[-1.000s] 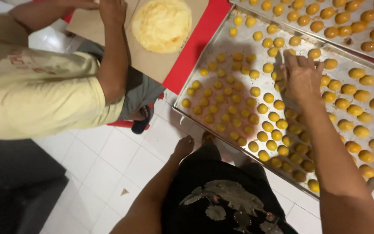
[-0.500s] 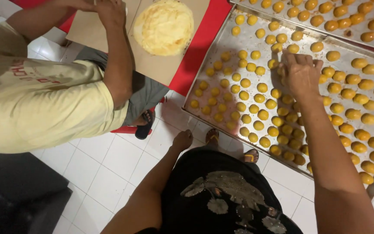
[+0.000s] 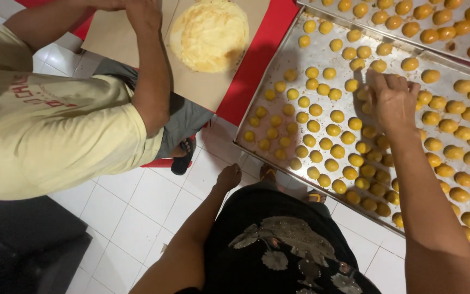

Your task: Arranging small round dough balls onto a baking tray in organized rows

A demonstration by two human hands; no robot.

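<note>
1. Beside the wearer, on the left of the view, a co-worker in a pale yellow shirt (image 3: pixel 55 130) leans over the red worktop (image 3: pixel 259 60), one forearm down across a brown board (image 3: pixel 191 81).
2. On the worktop's right part lies a big metal tray (image 3: pixel 322 54), its near edge jutting over the white tiled floor (image 3: pixel 131 212). A second tray (image 3: pixel 463 54) lies just beyond it, also set with balls.
3. On the board rests a round mound of yellow dough (image 3: pixel 209 34).
4. Small yellow dough balls (image 3: pixel 315 126) cover the near tray in loose rows, packed closer toward its near right part.
5. The right hand (image 3: pixel 393 100) is stretched out over the middle of the near tray, palm down, fingers (image 3: pixel 379 81) bent and their tips down among the balls. Whether they pinch one cannot be told.
6. The left hand (image 3: pixel 228 177) hangs low beside the black patterned top (image 3: pixel 284 245), off the tray, above the floor. It is curled into a loose fist, with nothing seen in it.
</note>
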